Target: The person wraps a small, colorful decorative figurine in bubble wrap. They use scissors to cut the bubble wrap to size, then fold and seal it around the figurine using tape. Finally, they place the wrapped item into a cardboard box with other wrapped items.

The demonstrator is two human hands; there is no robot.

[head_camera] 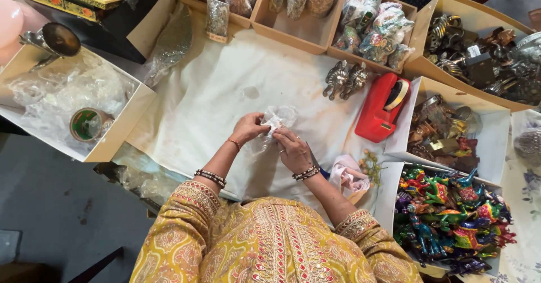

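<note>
We see both hands meeting over the middle of the bench [214,97], which is covered by a white cloth. The left hand [248,128] pinches one side of a small clear plastic bag [277,118], and the right hand [293,149] closes its fingers on the other side, so the bag is held between them just above the cloth. Both wrists wear bangles. Just beyond the bag stand two small metal figures [345,79], and to their right sits a red tape dispenser [378,109]. Near the right forearm lies a pink cloth [346,176]. To the right, a box of painted figurines [451,215] sits well apart from the hands. On the left, an open box [121,128] holds clear wrapping and a tape roll [87,124].
</note>
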